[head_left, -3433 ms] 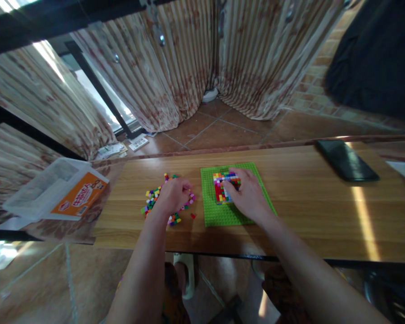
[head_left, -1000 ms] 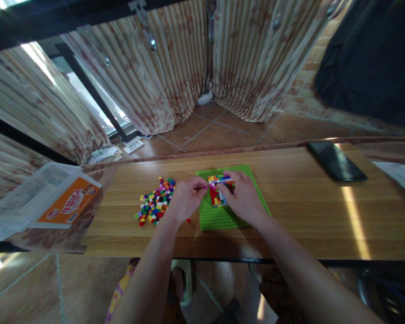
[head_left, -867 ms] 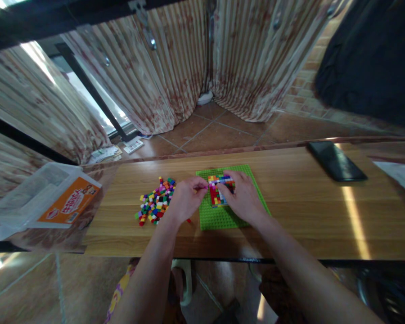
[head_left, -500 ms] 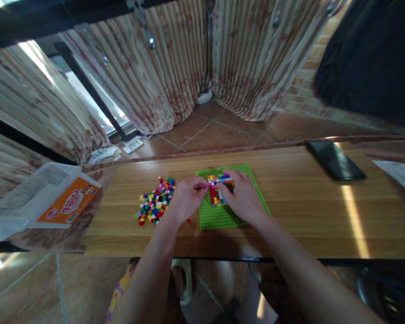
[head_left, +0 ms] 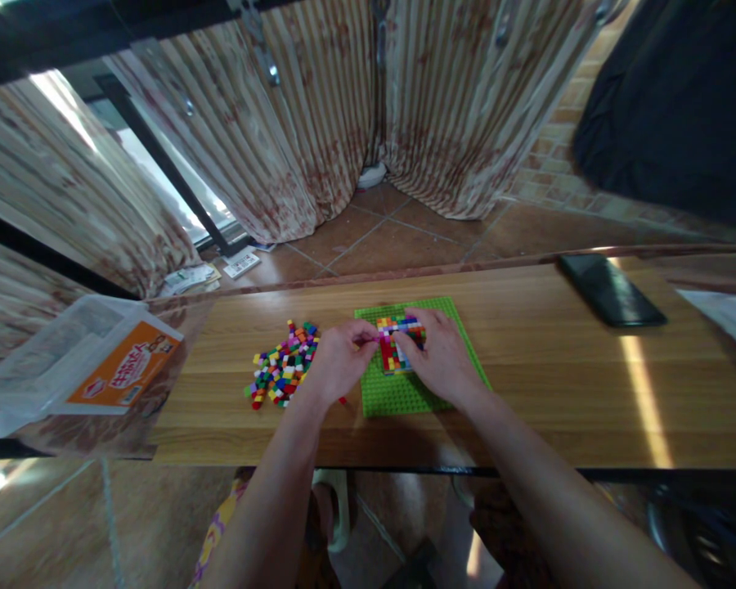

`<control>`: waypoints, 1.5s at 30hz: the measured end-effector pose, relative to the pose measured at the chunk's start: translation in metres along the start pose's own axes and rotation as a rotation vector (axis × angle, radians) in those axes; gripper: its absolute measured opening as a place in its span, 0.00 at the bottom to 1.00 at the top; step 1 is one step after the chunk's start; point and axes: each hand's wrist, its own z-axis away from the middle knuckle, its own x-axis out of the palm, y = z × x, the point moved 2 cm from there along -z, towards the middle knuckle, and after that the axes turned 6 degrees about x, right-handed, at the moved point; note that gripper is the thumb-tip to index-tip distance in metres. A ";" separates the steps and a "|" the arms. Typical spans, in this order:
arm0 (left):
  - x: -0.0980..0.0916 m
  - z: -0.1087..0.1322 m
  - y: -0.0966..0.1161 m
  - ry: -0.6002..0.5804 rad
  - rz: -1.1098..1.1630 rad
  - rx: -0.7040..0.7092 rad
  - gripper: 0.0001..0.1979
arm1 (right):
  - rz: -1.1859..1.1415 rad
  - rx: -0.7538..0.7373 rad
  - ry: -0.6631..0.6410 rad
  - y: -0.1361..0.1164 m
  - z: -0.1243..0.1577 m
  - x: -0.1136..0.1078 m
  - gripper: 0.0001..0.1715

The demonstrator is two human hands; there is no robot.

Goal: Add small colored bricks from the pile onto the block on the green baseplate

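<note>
A green studded baseplate [head_left: 380, 398] lies on the wooden table, bearing a low block of many-coloured toy bricks [head_left: 392, 357]. My left hand [head_left: 342, 356] is at the block's left edge, thumb and fingertips pinched on a small pink brick [head_left: 377, 338]. Over the right part of the block rests my right hand [head_left: 440, 353], its thumb and fingers apart and touching the bricks, covering some of them. Left of the plate is a pile of loose small bricks [head_left: 284, 366] in many colours, partly behind my left hand.
A clear plastic tub [head_left: 55, 352] with an orange label stands at the left. On the table's right lies a black phone-like slab [head_left: 612, 290], with white paper [head_left: 727, 319] beyond it. Striped curtains [head_left: 319, 123] hang behind the table.
</note>
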 end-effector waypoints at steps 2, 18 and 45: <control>0.000 0.000 -0.001 0.002 0.001 0.009 0.07 | 0.001 -0.001 0.001 0.000 0.000 0.001 0.24; 0.007 0.001 -0.005 0.027 0.005 0.031 0.08 | 0.013 -0.007 -0.002 0.000 0.000 0.000 0.25; 0.012 0.000 -0.002 0.108 -0.150 0.081 0.06 | 0.019 -0.030 0.008 0.001 0.000 0.001 0.23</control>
